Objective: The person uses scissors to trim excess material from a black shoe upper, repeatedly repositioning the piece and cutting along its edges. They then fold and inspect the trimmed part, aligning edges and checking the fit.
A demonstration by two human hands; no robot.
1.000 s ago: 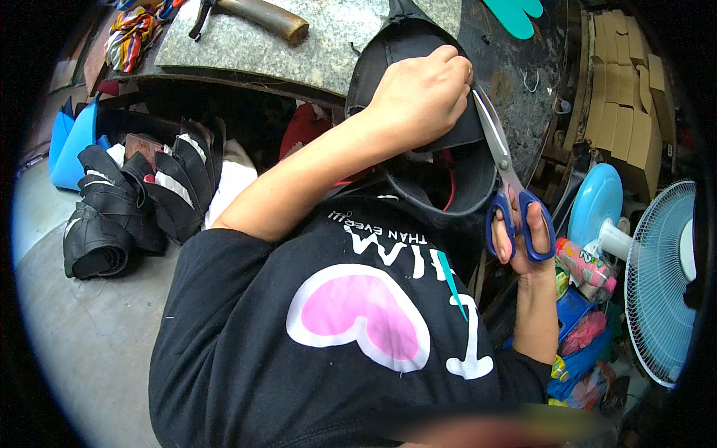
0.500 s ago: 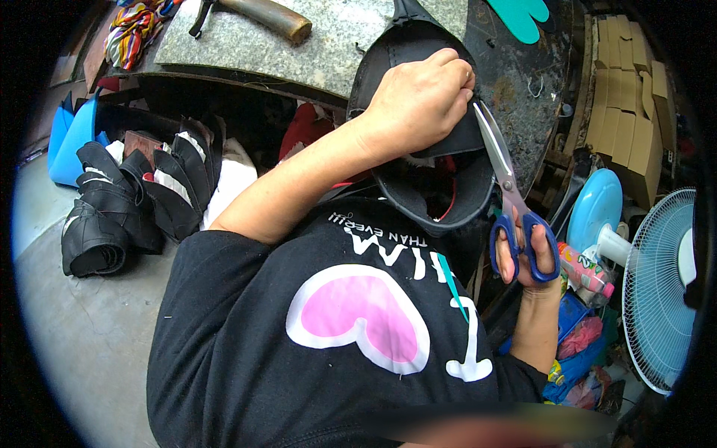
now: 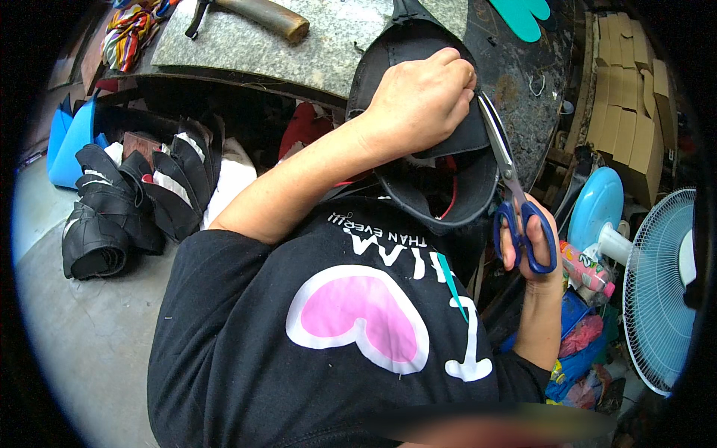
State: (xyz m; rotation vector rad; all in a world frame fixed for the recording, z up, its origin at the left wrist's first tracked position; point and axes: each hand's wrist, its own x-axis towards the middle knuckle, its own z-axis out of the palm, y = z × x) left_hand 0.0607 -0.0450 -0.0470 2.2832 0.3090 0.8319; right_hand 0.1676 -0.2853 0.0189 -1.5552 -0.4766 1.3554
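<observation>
A black shoe upper, lining and red edging showing inside, hangs over the table's near edge in front of me. My left hand is closed in a pinch on its right rim; the fingertips are partly hidden behind the knuckles. In my right hand are blue-handled scissors, with fingers through the loops. The blades point up and away, nearly closed, with their tips beside the rim by my left fingers. Whether they are cutting anything, I cannot tell.
A wooden-handled tool lies on the grey slab. Teal insole shapes lie at the far right of the table. Folded black uppers are bundled at left. A fan and cardboard boxes stand at right.
My right hand and the scissors have moved slightly up and away, the tips now higher along the rim. The lower part of the upper has shifted a little right. My left hand keeps its pinch.
</observation>
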